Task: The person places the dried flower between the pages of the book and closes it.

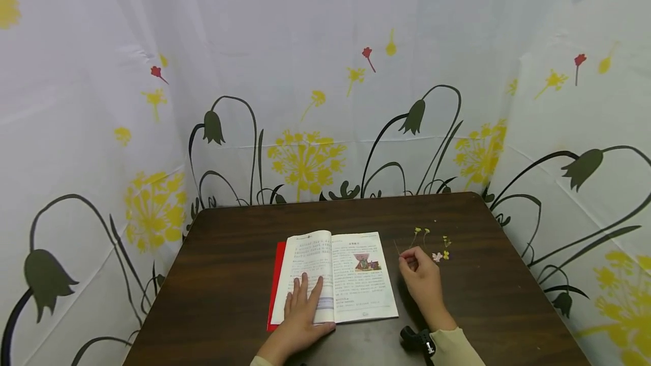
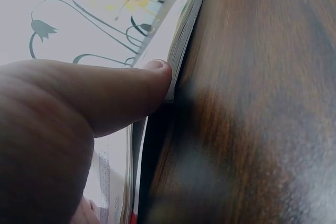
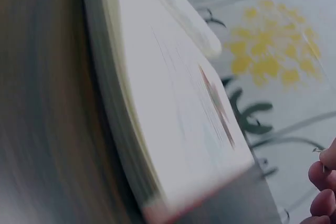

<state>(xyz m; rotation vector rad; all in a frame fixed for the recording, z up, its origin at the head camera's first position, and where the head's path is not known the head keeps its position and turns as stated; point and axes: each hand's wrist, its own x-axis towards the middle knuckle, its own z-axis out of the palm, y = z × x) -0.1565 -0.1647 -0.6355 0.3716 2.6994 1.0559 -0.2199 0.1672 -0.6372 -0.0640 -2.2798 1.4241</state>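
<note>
An open book [image 1: 363, 295] lies at lower centre of the head view on a dark wooden table [image 1: 224, 275]. The person's left hand [image 1: 302, 318] rests palm down on its left page, fingers spread and pointing up the frame, thumb stretched rightward along the lower edge; it grips nothing. Right of the book, the right hand [image 1: 423, 282] bends its fingers inward, thumb and index fingertip pinching a thin stem [image 1: 396, 246]. Just beyond lie small yellow flowers [image 1: 446, 255] and a pink flower [image 1: 437, 257]. The stem's lower end disappears between the fingertips. Both sleeves are cut off by the bottom edge. In the right wrist view only fingertips show, at the right edge; the page is washed out, its print unreadable.
</note>
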